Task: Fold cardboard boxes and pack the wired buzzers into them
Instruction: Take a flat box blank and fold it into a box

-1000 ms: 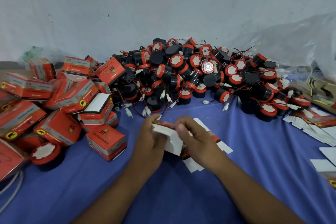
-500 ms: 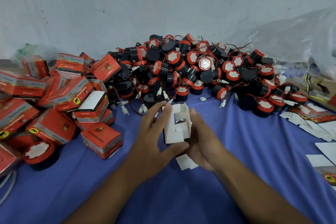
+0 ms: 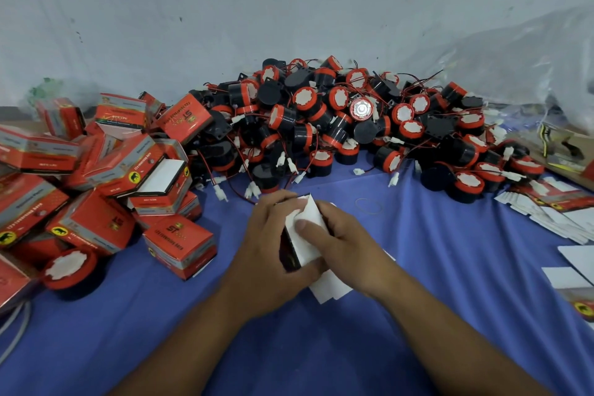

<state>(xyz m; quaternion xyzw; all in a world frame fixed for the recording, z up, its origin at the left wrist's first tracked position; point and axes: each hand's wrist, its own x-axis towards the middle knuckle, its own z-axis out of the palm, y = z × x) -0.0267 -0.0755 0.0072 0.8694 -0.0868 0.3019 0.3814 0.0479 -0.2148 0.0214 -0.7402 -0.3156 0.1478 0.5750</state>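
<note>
White-and-red cardboard box (image 3: 303, 235), half folded, is sitting at the centre of the view between both hands, its long axis running roughly 12 to 6 o'clock and a white inner panel facing up. The left hand (image 3: 263, 244) is curling its fingers round the box's 9 o'clock side. The right hand (image 3: 350, 244) is gripping from 3 o'clock, its thumb (image 3: 302, 225) pressing on the white panel. A loose white flap (image 3: 331, 288) is sticking out at 5 o'clock and looks not yet tucked, so closing that end is probably the step in hand.

The heap of black-and-red wired buzzers (image 3: 337, 125) is lying at 12 o'clock. Its nearest white connectors are trailing just beyond the fingertips, and neither hand looks clearly nearer.

The blue cloth (image 3: 450, 283) is giving open room from 3 round to 7 o'clock. Folded red boxes (image 3: 106, 177) are crowding 9 to 10 o'clock, the closest one just beside the left wrist. Flat white box blanks (image 3: 565, 219) are fanning out at 3 o'clock.
</note>
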